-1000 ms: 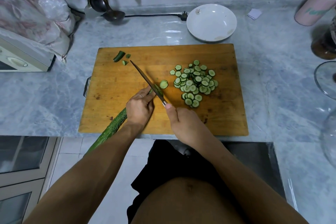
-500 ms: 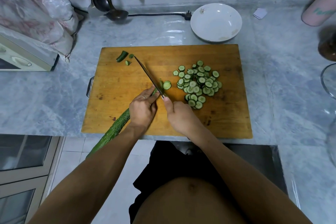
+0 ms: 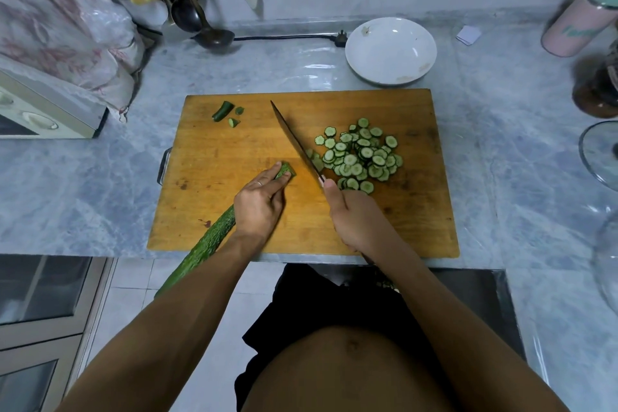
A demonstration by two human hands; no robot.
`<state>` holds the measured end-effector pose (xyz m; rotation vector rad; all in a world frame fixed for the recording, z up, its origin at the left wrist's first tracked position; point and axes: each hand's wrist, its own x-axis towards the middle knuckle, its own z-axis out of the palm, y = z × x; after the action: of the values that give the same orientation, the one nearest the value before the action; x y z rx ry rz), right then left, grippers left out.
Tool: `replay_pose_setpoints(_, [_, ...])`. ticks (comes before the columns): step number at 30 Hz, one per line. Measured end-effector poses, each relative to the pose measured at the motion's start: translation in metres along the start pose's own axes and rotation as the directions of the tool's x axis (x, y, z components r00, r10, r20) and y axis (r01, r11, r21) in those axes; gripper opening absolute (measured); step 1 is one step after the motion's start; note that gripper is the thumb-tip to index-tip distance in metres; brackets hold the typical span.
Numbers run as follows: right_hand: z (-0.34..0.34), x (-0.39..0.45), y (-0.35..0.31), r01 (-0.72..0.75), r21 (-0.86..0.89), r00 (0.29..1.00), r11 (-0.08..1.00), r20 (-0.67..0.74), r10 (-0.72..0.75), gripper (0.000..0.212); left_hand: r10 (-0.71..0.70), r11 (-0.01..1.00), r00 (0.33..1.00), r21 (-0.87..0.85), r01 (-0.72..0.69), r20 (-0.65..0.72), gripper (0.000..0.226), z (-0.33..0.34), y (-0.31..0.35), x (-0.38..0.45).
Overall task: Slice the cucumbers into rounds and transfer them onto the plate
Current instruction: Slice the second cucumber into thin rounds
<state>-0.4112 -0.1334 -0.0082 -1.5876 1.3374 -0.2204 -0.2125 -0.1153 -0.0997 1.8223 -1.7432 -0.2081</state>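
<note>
A long green cucumber (image 3: 207, 242) lies slantwise across the wooden cutting board (image 3: 234, 157), its uncut end hanging past the counter's front edge. My left hand (image 3: 259, 202) grips it near the cut end. My right hand (image 3: 354, 221) holds a knife (image 3: 296, 144) whose blade sits apart from the cucumber, against the left side of a heap of cucumber rounds (image 3: 359, 155) on the board's right half. An empty white plate (image 3: 390, 49) stands behind the board.
Cucumber end scraps (image 3: 223, 110) lie at the board's far left corner. A ladle (image 3: 209, 33) and a power cord lie behind. A pink bottle (image 3: 580, 20), a dark jar (image 3: 598, 90) and a glass lid (image 3: 600, 154) stand to the right. An appliance (image 3: 43, 110) sits left.
The knife has moved right, away from the cucumber's cut end, sweeping the fresh slices against the heap. My left hand stays on the cucumber.
</note>
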Motion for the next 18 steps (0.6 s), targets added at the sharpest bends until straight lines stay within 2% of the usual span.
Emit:
replay_pose_setpoints(11, [0.013,-0.026,-0.008,0.073,-0.111,0.997,0.991,-0.011,-0.075,0.06,-0.025,1.0,0.999,0.001,0.025,0.043,0.035,0.003,-0.002,0.001])
replay_pose_setpoints(18, [0.021,-0.034,-0.002,0.05,-0.13,0.999,0.99,-0.012,-0.052,0.055,-0.041,0.998,0.999,-0.057,0.04,-0.022,0.031,-0.006,0.006,0.001])
